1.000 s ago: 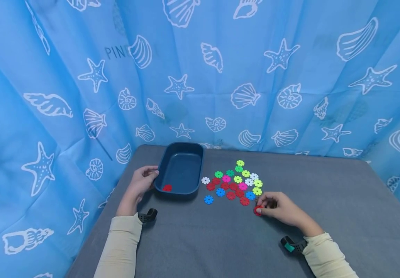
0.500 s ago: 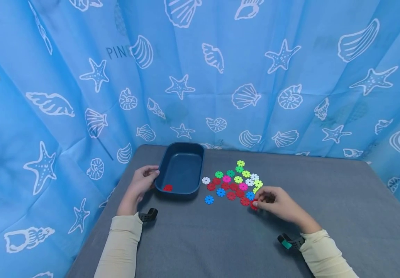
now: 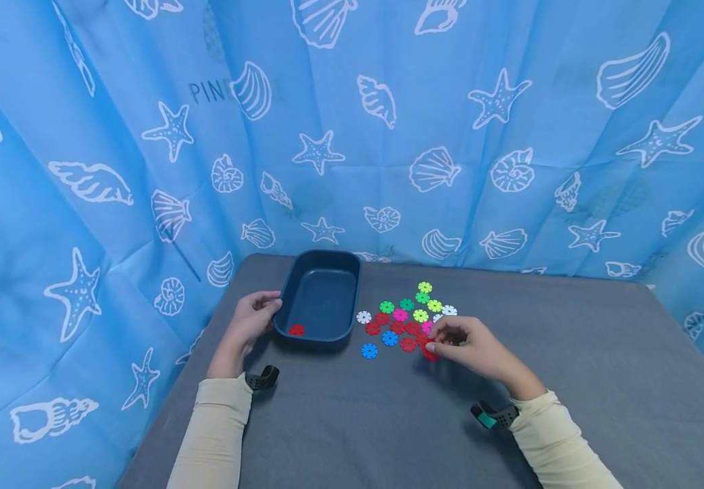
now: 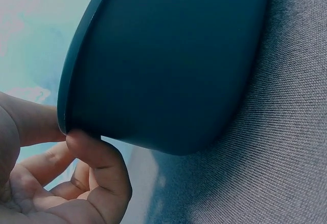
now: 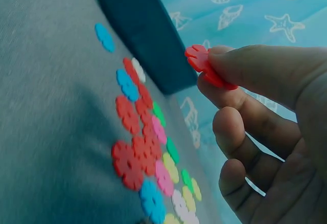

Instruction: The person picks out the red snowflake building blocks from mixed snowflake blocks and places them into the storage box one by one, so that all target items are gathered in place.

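Observation:
My left hand pinches the left rim of a dark blue plastic tub. The left wrist view shows thumb and forefinger on that rim, the other fingers curled below. One red snowflake disc lies inside the tub's near left corner. Between thumb and forefinger, my right hand pinches a red snowflake disc, held above the table. Below it spread loose snowflake discs in red, blue, green, yellow, pink and white. The right hand hides some of them in the head view.
A grey cloth covers the table. Behind and to the left hangs a blue curtain with white shell and starfish prints. Each wrist wears a black band, the right one with a green patch.
My right hand has lifted the red disc from the pile's right side and moved left with it, over the near discs. The left hand still holds the tub in place.

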The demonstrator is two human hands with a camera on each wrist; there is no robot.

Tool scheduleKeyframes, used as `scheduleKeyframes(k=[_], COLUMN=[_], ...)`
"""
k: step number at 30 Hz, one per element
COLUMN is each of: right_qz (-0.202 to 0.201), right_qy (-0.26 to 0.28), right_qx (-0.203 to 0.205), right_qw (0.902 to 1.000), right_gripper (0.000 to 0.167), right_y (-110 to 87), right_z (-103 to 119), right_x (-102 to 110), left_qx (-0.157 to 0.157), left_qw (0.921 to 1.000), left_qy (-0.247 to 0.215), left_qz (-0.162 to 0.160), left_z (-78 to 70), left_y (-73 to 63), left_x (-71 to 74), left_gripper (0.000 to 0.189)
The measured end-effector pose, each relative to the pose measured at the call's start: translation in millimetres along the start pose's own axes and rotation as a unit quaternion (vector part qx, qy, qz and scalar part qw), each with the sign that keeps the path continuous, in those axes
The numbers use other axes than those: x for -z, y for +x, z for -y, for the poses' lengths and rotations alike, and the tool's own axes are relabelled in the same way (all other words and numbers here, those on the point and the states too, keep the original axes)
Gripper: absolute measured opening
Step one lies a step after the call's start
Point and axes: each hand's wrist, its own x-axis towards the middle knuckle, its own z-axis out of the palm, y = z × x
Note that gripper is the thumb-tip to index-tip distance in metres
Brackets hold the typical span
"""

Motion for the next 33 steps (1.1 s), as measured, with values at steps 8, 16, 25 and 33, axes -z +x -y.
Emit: scheduleKeyframes(k=[8,16,25,33], right_qz=[-0.013,-0.017,-0.029,-0.025], right_qy=[0.015,0.039,0.054,0.066], right_qx=[0.025,0.030,0.024,0.027], right_qw=[0.9995,0.9987,0.9978,0.9972], right_gripper=[0.012,0.014,0.020,0.014], right_y=[11.3,17.0,28.1,38.1], right_z=[3,7,16,20], right_x=[-10,-17,-26,-35], left_qx=[0.002,0.007,0.006,0.013], left_qw=[1.0000,1.0000,0.9999,0.9999], left_qy=[0.001,0.004,0.007,0.003], left_qz=[0.000,0.001,0.005,0.001], left_z=[0.7,0.5,-0.3,-1.0], left_y=[-0.2,1.3,2.1,0.4], left_x=[-1.3,-0.8,0.3,-0.1], left_gripper=[0.040,0.040,0.042,0.041])
